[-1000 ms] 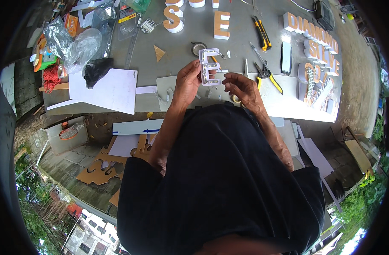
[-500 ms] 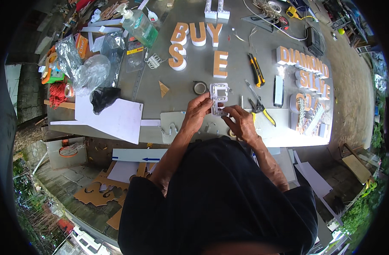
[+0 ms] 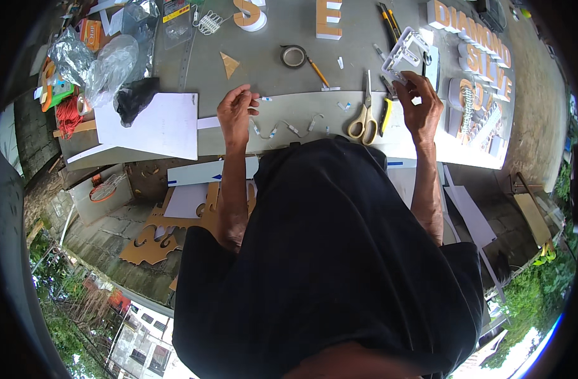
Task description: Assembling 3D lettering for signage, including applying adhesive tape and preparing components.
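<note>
My right hand (image 3: 420,107) pinches the lower end of a white channel letter shell (image 3: 404,55), hollow and open-sided, held above the right part of the table. My left hand (image 3: 236,117) is raised at the table's front part, its fingers loosely bent and apart, with no held thing visible. Beside it lies a wired string of small white LED modules (image 3: 293,130). Scissors (image 3: 363,121) with beige handles lie between the hands. Right of them is a yellow handle (image 3: 386,117), its other end partly hidden.
A black tape roll (image 3: 293,57) and a pencil (image 3: 318,72) lie mid-table. Brown-faced letter blocks (image 3: 329,20) stand farther back, with more (image 3: 469,31) at right. Plastic bags (image 3: 112,69), a white sheet (image 3: 156,126) and red cord (image 3: 69,120) crowd the left side.
My hands have parted. The right one has carried the white letter shell to the right; the left has let go and moved left. Scissors and the LED string now show, and the view has tilted down.
</note>
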Demonstrator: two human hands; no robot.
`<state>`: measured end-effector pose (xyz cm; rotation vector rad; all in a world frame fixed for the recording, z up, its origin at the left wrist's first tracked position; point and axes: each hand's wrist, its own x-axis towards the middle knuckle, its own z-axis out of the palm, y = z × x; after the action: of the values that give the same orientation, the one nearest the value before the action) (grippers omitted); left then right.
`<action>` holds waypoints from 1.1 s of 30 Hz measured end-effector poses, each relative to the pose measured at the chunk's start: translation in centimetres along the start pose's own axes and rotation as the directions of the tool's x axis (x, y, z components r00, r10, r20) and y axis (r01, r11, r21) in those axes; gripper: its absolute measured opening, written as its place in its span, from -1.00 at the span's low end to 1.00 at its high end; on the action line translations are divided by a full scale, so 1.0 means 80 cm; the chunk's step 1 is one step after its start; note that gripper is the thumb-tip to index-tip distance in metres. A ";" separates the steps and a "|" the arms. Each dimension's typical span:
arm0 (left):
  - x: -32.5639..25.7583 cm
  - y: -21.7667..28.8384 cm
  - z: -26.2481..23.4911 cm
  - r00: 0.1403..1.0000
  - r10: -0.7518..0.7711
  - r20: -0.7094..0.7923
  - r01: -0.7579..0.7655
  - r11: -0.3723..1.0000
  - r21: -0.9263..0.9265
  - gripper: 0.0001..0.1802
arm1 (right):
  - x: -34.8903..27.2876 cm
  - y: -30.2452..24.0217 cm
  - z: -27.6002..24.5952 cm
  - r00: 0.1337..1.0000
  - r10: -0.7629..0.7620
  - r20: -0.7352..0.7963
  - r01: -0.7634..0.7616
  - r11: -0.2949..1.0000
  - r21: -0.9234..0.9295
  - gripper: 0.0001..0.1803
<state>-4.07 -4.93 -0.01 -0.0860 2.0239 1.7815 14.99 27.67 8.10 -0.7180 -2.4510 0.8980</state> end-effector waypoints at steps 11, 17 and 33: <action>-0.015 -0.010 -0.005 0.999 0.027 0.045 -0.030 0.997 0.077 -0.75 | -0.005 0.007 0.008 1.000 -0.019 0.008 0.019 1.000 0.021 -0.70; 0.015 0.012 0.071 0.962 0.236 0.138 -0.260 0.947 0.187 -0.61 | -0.004 0.005 -0.002 1.000 -0.005 0.012 0.004 1.000 0.026 -0.71; 0.141 0.061 0.266 0.913 0.357 0.198 -0.370 0.520 0.770 0.00 | -0.001 0.003 -0.015 1.000 0.003 -0.015 -0.002 0.998 0.069 -0.72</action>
<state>-9.81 18.91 -1.10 0.6824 2.7821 0.8489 15.76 28.37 8.74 -0.7018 -2.3935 0.9696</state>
